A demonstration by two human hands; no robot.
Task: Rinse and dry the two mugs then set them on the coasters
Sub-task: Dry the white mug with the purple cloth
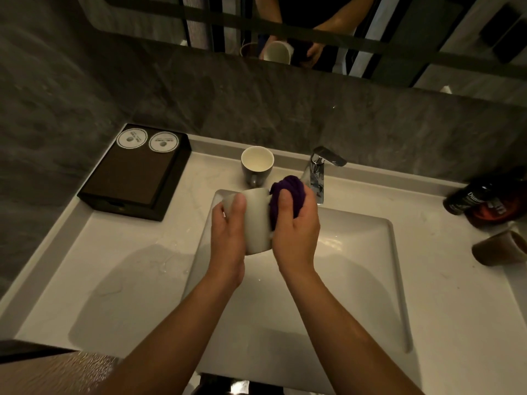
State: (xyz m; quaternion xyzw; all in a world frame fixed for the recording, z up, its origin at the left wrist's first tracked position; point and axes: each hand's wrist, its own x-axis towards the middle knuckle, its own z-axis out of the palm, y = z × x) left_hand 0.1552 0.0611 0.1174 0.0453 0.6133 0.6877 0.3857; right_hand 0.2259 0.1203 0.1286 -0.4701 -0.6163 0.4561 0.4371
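A mug (256, 220) is held over the basin (356, 252), gripped round its side by the left hand (228, 226). A cloth (285, 189), bunched in the curled right hand (296, 229), is pressed against it. If wet, it could be let slip and chipped on the basin, or knocked against the tap (320, 172) just beyond. The second mug (256, 163) stands upright on the far counter (137, 266). Two coasters (131, 139) lie on a dark box (128, 181), far left. Water is pooled on the pale counter, below a stone wall (256, 104) and mirror (427, 29).
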